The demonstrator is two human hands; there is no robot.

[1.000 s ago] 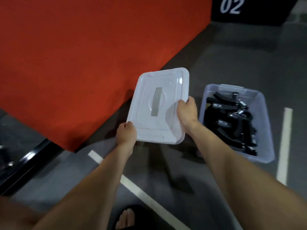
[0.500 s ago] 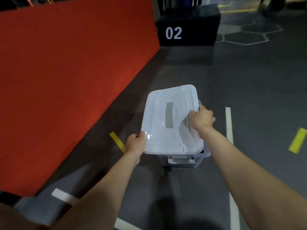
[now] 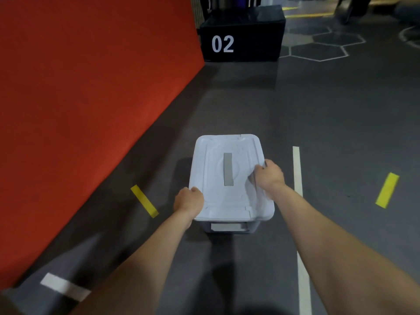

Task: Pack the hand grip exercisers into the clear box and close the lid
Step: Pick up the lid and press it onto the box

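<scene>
On the grey floor (image 3: 341,133), the lid (image 3: 227,178) (long axis toward 12 o'clock) is gripped over the clear box (image 3: 227,228): left hand (image 3: 188,201) at 8 o'clock, right hand (image 3: 269,176) at 3.

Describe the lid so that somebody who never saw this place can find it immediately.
Find the big red mat on the left; on the grey floor right of it stands a clear box. The lid lies on top, gripped by the left hand and right hand. It is the only white thing with a grey strip in its centre.
</scene>
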